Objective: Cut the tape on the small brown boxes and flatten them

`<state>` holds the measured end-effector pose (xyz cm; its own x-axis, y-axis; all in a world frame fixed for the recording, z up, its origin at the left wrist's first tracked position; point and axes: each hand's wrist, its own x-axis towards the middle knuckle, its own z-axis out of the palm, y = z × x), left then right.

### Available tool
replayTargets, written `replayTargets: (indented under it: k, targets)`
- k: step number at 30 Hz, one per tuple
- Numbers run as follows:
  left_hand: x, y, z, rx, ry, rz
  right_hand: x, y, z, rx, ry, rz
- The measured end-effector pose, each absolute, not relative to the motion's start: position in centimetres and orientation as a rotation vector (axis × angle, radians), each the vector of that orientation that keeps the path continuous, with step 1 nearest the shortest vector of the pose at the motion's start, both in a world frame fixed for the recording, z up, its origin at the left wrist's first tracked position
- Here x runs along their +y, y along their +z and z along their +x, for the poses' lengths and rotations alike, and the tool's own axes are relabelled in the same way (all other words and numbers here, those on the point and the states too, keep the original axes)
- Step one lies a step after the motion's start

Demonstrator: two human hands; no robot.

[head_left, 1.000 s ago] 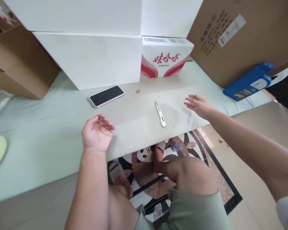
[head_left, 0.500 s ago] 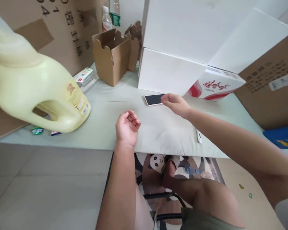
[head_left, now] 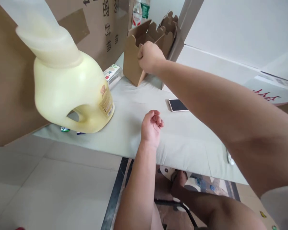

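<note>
My right hand (head_left: 150,58) reaches across to a small brown cardboard box (head_left: 132,62) with a notched, open top. Its fingers are curled closed at the box's upper edge and hide part of that side. My left hand (head_left: 151,127) rests palm up near the front edge of the cloth-covered table (head_left: 182,140). Its fingers are loosely bent and the palm holds nothing. A phone (head_left: 178,105) with a dark screen lies between my left hand and right forearm, partly covered by the forearm.
A large pale yellow jug (head_left: 62,92) stands at the left. Behind the box are another notched carton (head_left: 169,28) and plastic bottles (head_left: 137,14). A packet (head_left: 112,73) lies beside the box. White boxes (head_left: 218,38) rise at the right, with a big carton (head_left: 98,41) at back left.
My right hand has moved from the phone to the upper edge of the cardboard box. The left hand's fingers have curled slightly more. The view has swung left.
</note>
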<state>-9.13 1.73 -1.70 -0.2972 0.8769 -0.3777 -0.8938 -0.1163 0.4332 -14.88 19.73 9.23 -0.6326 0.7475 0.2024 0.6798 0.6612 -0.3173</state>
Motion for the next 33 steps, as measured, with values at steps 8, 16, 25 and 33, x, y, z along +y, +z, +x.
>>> replayTargets:
  k: [8, 16, 25, 33]
  targets:
    - [1.1, -1.9, -10.4, 1.131, 2.374, -0.167, 11.7, 6.6, 1.2, -2.352, 0.079, -0.853]
    - [0.5, -1.4, -7.9, 0.972, 2.128, 0.607, -3.5, 2.1, 21.6, -1.883, -0.029, -0.872]
    - [1.4, -1.4, -2.5, 0.854, 1.827, 1.003, -3.9, -1.6, 24.2, -1.771, -0.070, -1.016]
    - [3.4, -2.4, -1.1, 0.972, 1.956, 1.158, -2.2, -4.1, 25.7, -1.571, -0.081, -1.125]
